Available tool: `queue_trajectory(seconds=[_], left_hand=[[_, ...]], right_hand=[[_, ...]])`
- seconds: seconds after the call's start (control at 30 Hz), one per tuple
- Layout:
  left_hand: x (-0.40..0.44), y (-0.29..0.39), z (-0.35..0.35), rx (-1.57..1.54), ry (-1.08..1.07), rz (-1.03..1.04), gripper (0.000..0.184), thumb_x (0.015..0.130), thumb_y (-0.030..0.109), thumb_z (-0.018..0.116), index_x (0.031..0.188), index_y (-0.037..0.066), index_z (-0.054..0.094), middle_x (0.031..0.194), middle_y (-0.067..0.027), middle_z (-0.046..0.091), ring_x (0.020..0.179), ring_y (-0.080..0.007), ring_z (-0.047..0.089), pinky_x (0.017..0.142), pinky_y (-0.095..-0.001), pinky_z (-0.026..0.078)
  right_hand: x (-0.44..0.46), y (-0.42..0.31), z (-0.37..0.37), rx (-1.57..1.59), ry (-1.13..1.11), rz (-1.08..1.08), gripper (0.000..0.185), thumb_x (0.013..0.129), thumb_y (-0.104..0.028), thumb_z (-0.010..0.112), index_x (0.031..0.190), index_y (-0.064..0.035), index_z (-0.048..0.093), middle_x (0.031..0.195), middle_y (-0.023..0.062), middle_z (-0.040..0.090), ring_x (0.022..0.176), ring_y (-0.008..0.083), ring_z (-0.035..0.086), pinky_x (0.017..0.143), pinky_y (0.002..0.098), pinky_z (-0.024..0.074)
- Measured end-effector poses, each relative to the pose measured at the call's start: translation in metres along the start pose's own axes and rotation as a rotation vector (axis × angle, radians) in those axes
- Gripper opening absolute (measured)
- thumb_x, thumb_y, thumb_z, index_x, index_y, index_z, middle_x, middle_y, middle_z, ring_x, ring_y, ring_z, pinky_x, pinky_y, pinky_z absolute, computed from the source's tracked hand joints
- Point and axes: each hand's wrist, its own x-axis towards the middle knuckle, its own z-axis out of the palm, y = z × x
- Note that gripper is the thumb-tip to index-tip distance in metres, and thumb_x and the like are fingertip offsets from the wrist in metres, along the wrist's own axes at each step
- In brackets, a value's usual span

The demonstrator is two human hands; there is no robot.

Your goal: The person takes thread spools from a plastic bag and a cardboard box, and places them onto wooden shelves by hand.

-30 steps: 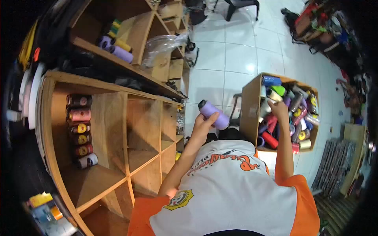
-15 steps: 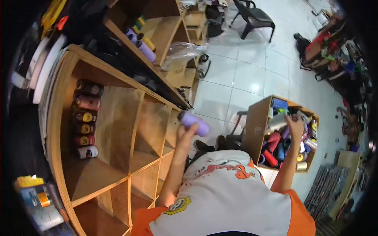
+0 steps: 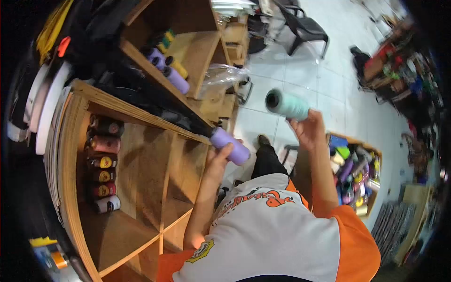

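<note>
My left hand (image 3: pixel 219 159) is wrapped round a purple thread spool (image 3: pixel 233 146), held tilted beside the top edge of the wooden cubby shelf (image 3: pixel 141 185). With its fingers at the near end of a mint-green thread spool (image 3: pixel 293 105), my right hand (image 3: pixel 311 129) holds it up above the tiled floor. This spool's dark core end points to the upper left. To the right, under and beyond my right forearm, stands a cardboard box (image 3: pixel 305 162) with many mixed thread spools (image 3: pixel 359 176) in it. Part of the box is hidden by the forearm.
Several dark, red and white spools (image 3: pixel 104 176) stand in a row inside the cubby shelf. A second wooden shelf (image 3: pixel 199 47) behind holds purple spools (image 3: pixel 177 81) and yellow ones. A black chair (image 3: pixel 305 30) stands on the tiles. Cluttered goods (image 3: pixel 399 66) line the right side.
My right hand has come out of the box, lifting the mint-green spool up and left. The purple spool stays in my left hand, nearly in place. My view has shifted slightly.
</note>
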Motion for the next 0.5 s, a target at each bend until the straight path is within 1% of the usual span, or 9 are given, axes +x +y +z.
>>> queue_trajectory(seconds=[0.03, 0.1, 0.17, 0.23, 0.3, 0.33, 0.43, 0.47, 0.5], left_hand=[[0.008, 0.004, 0.004, 0.028, 0.006, 0.008, 0.047, 0.086, 0.018, 0.062, 0.125, 0.002, 0.042, 0.112, -0.0172, 0.058, 0.105, -0.0242, 0.057, 0.093, -0.0391, 0.044], [0.025, 0.006, 0.009, 0.07, 0.03, 0.039, 0.046, 0.086, 0.018, 0.062, 0.124, 0.001, 0.041, 0.112, -0.0171, 0.059, 0.106, -0.024, 0.057, 0.094, -0.0385, 0.043], [0.051, 0.006, 0.015, 0.096, 0.059, 0.091, 0.045, 0.086, 0.018, 0.062, 0.123, 0.0, 0.042, 0.111, -0.017, 0.059, 0.106, -0.0237, 0.057, 0.094, -0.0377, 0.043], [0.083, 0.004, 0.025, 0.086, 0.118, 0.162, 0.045, 0.086, 0.018, 0.062, 0.123, 0.0, 0.043, 0.11, -0.0167, 0.06, 0.105, -0.0231, 0.058, 0.094, -0.0368, 0.043], [0.115, 0.001, 0.036, 0.034, 0.166, 0.223, 0.045, 0.086, 0.018, 0.062, 0.123, -0.001, 0.044, 0.109, -0.0161, 0.06, 0.104, -0.0228, 0.058, 0.093, -0.0369, 0.043], [0.123, 0.013, 0.056, 0.066, 0.272, 0.256, 0.045, 0.085, 0.018, 0.062, 0.123, -0.001, 0.045, 0.109, -0.0152, 0.061, 0.105, -0.0225, 0.058, 0.094, -0.0369, 0.043], [0.16, 0.008, 0.068, -0.013, 0.344, 0.314, 0.046, 0.085, 0.018, 0.063, 0.123, 0.0, 0.046, 0.11, -0.0137, 0.06, 0.105, -0.0222, 0.058, 0.094, -0.0372, 0.043], [0.169, 0.005, 0.068, 0.041, 0.381, 0.355, 0.049, 0.084, 0.021, 0.064, 0.125, 0.001, 0.045, 0.11, -0.013, 0.061, 0.105, -0.0224, 0.058, 0.095, -0.0369, 0.043], [0.173, 0.006, 0.073, -0.008, 0.451, 0.372, 0.05, 0.084, 0.022, 0.065, 0.125, 0.001, 0.045, 0.11, -0.0127, 0.061, 0.105, -0.0224, 0.058, 0.095, -0.037, 0.043]], right_hand=[[0.018, 0.011, -0.001, 0.104, -0.136, 0.156, 0.057, 0.08, -0.027, 0.06, 0.123, 0.006, 0.043, 0.112, 0.0185, 0.056, 0.098, 0.0307, 0.059, 0.089, 0.0372, 0.0507], [0.053, 0.033, 0.001, 0.14, -0.094, 0.258, 0.06, 0.077, -0.026, 0.062, 0.123, 0.0066, 0.043, 0.114, 0.0205, 0.055, 0.098, 0.033, 0.059, 0.089, 0.0374, 0.0511], [0.095, 0.035, 0.024, 0.231, -0.085, 0.445, 0.063, 0.072, -0.025, 0.059, 0.123, 0.0069, 0.043, 0.113, 0.023, 0.053, 0.094, 0.0326, 0.056, 0.082, 0.0341, 0.0545], [0.146, 0.031, 0.027, 0.408, -0.172, 0.635, 0.065, 0.072, -0.026, 0.06, 0.126, 0.0045, 0.041, 0.116, 0.0212, 0.053, 0.1, 0.0337, 0.056, 0.087, 0.0387, 0.0521], [0.189, 0.013, 0.046, 0.151, -0.32, 0.736, 0.065, 0.073, -0.023, 0.06, 0.129, 0.0026, 0.039, 0.118, 0.0194, 0.053, 0.104, 0.0334, 0.055, 0.09, 0.0423, 0.0496], [0.208, 0.004, 0.054, 0.027, -0.401, 0.783, 0.065, 0.073, -0.022, 0.061, 0.13, 0.0016, 0.038, 0.118, 0.0185, 0.053, 0.107, 0.0332, 0.055, 0.092, 0.0441, 0.0483], [0.275, -0.006, 0.079, -0.344, -0.636, 0.814, 0.063, 0.073, -0.016, 0.061, 0.129, 0.0004, 0.039, 0.12, 0.0175, 0.054, 0.111, 0.0326, 0.054, 0.094, 0.0478, 0.0448], [0.3, -0.004, 0.086, -0.417, -0.661, 0.856, 0.06, 0.073, -0.013, 0.066, 0.126, -0.0001, 0.042, 0.118, 0.0154, 0.056, 0.107, 0.0288, 0.056, 0.093, 0.0436, 0.0452], [0.321, 0.002, 0.094, -0.583, -0.691, 0.765, 0.06, 0.073, -0.013, 0.069, 0.125, -0.0002, 0.044, 0.117, 0.0141, 0.057, 0.106, 0.0272, 0.057, 0.092, 0.042, 0.0452]])
